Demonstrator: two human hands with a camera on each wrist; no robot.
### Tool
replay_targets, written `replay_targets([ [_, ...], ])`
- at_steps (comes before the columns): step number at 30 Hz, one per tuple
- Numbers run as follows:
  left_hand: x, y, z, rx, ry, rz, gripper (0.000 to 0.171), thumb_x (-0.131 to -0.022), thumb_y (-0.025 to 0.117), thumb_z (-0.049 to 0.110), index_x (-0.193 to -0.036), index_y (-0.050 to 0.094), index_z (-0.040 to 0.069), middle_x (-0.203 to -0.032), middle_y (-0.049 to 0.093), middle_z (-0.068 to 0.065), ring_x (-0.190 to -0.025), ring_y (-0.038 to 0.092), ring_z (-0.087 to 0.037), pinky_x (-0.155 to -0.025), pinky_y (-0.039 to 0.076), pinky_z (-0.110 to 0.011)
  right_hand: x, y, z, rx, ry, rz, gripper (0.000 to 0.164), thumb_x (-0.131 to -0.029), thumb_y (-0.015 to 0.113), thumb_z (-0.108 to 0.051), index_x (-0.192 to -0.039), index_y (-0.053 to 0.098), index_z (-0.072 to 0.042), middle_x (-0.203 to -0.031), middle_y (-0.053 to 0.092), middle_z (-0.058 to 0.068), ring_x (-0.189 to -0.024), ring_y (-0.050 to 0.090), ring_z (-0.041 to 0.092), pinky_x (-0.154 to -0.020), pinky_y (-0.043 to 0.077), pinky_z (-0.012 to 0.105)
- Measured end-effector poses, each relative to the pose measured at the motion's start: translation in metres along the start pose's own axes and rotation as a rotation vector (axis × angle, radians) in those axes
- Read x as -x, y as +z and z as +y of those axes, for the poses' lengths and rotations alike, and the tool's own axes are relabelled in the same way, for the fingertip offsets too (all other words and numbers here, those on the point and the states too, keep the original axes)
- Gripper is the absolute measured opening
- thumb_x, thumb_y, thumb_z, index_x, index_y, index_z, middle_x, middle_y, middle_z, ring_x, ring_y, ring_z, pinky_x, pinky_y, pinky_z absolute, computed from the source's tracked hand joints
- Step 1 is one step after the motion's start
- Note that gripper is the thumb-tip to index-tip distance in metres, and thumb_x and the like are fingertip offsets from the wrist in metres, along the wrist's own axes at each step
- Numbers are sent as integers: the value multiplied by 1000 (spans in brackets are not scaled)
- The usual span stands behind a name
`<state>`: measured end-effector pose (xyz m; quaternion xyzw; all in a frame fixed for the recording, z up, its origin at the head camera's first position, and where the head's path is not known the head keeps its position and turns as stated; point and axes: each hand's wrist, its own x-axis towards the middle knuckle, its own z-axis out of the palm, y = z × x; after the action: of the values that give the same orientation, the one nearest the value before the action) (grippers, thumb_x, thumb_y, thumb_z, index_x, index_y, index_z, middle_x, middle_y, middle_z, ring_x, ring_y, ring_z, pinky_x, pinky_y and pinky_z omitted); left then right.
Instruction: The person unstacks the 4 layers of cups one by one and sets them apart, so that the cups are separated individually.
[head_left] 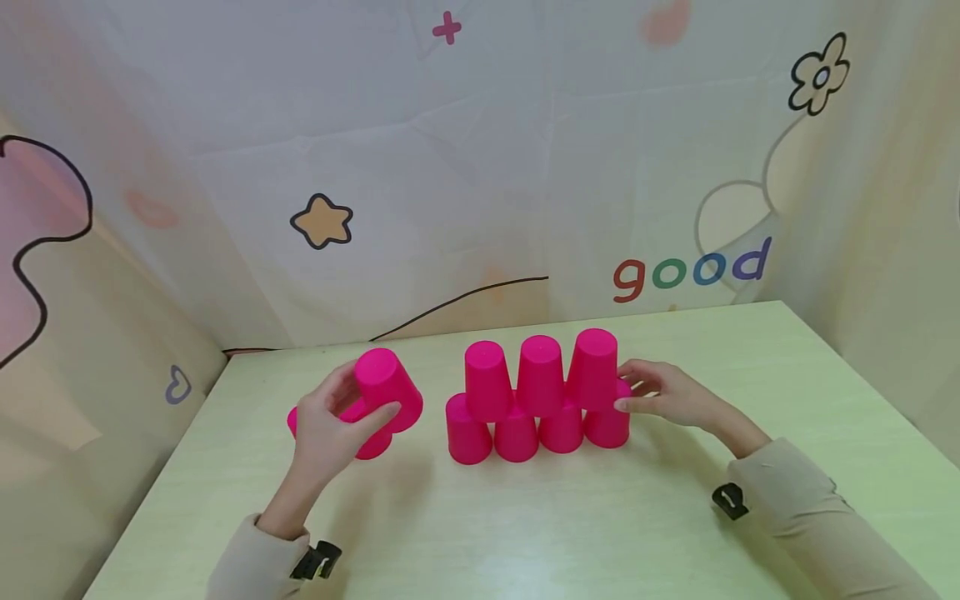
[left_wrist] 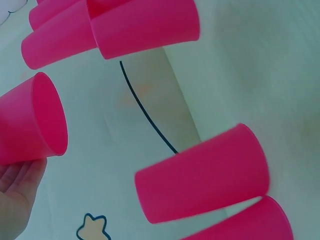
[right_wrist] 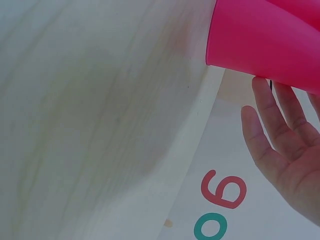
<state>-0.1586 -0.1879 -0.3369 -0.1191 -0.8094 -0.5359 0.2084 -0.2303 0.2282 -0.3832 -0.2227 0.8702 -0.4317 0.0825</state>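
In the head view my left hand [head_left: 330,433] grips an upside-down pink cup [head_left: 386,387], raised above other pink cups [head_left: 372,445] at the table's left, which it partly hides. The left wrist view shows this held cup [left_wrist: 25,122] with its open rim to the right and fingers beneath. To the right, three upside-down pink cups [head_left: 540,375] stand on a bottom row of several more [head_left: 516,439]. My right hand [head_left: 671,396] is at that stack's right end, fingers extended beside the last upper cup [head_left: 594,367]. Its fingertips [right_wrist: 260,82] meet a cup's side in the right wrist view.
The stack stands on a pale green table [head_left: 525,525]. A printed curtain [head_left: 495,167] rises along the table's far edge, with more cloth at both sides. Black clips [head_left: 730,501] hang by the sleeves at both wrists.
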Motion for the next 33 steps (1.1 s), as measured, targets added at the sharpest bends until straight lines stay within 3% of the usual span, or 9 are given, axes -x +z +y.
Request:
replay_targets([
  [12, 9, -25, -20, -133, -57, 15, 55, -70, 78, 9, -119, 53, 4, -105, 62, -8, -89, 58, -5, -73, 50, -18, 1, 1, -1, -5, 11, 1, 43, -80, 69, -24, -113, 53, -4, -108, 56, 12, -96, 56, 28, -76, 52, 36],
  [15, 11, -32, -23, -138, -79, 42, 55, -70, 78, 8, -118, 53, 3, -104, 61, -6, -87, 57, -3, -73, 49, -17, 1, 0, -2, -4, 11, 2, 43, -80, 70, -25, -113, 53, -4, -108, 56, 13, -96, 56, 28, -76, 52, 36],
  [21, 13, -46, -26, -173, -114, 110, 57, -70, 78, 6, -120, 52, 4, -100, 57, 9, -87, 55, 1, -73, 48, -14, 2, 0, -3, -2, 4, 2, 42, -80, 69, -24, -113, 53, -4, -108, 56, 12, -96, 56, 28, -76, 52, 36],
  [24, 11, -54, -32, -165, -110, 131, 57, -71, 77, 7, -121, 51, 3, -103, 58, 4, -88, 55, -1, -73, 46, -11, 2, 0, -3, 1, -3, 5, 41, -80, 69, -24, -113, 53, -4, -108, 57, 12, -95, 56, 27, -77, 51, 36],
  [27, 8, -65, -54, -159, -85, 152, 58, -71, 78, 11, -123, 52, 6, -108, 59, -6, -91, 56, -6, -74, 46, -10, 2, 0, -2, 2, -18, 6, 41, -81, 69, -24, -112, 53, -3, -107, 57, 12, -95, 57, 27, -76, 51, 36],
  [32, 2, -93, -127, -192, -77, 190, 64, -68, 81, 22, -126, 54, 20, -110, 61, -2, -94, 59, -11, -74, 50, -19, 1, 0, -1, 1, -27, 4, 40, -81, 69, -24, -112, 53, -4, -108, 57, 12, -96, 56, 28, -77, 51, 36],
  [33, 2, -98, -135, -211, -86, 187, 65, -68, 81, 24, -126, 54, 22, -110, 61, -2, -95, 59, -12, -75, 51, -20, 1, 0, 0, 2, -30, 2, 41, -81, 69, -24, -113, 53, -4, -108, 57, 12, -96, 56, 28, -77, 51, 36],
])
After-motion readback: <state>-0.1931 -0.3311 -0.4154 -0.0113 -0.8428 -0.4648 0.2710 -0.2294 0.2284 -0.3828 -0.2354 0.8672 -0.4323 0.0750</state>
